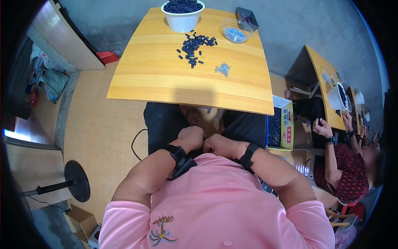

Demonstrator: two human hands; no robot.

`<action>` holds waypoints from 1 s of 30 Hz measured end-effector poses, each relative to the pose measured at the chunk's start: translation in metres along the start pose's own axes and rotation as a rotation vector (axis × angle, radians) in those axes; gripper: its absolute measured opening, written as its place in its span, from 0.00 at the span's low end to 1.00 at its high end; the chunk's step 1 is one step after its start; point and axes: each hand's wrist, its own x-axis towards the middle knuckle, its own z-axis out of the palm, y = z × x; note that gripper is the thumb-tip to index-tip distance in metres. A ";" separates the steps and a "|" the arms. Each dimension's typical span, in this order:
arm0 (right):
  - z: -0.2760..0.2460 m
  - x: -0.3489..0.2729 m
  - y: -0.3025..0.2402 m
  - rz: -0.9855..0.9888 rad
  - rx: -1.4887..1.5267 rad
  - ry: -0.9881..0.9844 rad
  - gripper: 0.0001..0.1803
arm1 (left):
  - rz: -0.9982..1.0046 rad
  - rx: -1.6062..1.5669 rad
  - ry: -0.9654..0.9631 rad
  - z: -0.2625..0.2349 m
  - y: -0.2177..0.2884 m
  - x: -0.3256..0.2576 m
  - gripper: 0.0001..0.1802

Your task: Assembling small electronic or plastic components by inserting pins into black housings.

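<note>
Pink shirt [207, 191] cloth is sitting closest to me, filling the bottom of my far-off view. From what is showing, I am guessing the work is only partway along. Lots of little black pieces [192, 47] are lying loose on the wooden table [145, 79], and a small heap of silver bits [224, 69] is lying nearer and to their right, so plenty is looking left to do. More black pieces are filling the white tub [182, 23] at the far edge, and more shiny bits are sitting in the clear bowl [248, 36] at the far right, beside a dark tray [253, 18]. I am not able to tell which pieces are done.

Both arms are bending inward at the elbows, with a black band [248, 157] going round each wrist. The left hand [192, 138] and the right hand [219, 145] are resting low and close together in front of the belly, on the near side of the table. Their fingers are curling in. I am not able to tell if they are pinching anything, because the fingertips are hiding from me.
</note>
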 end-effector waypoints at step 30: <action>-0.030 -0.044 -0.049 0.139 0.370 0.043 0.04 | 0.090 -0.023 -0.092 -0.010 -0.010 0.011 0.20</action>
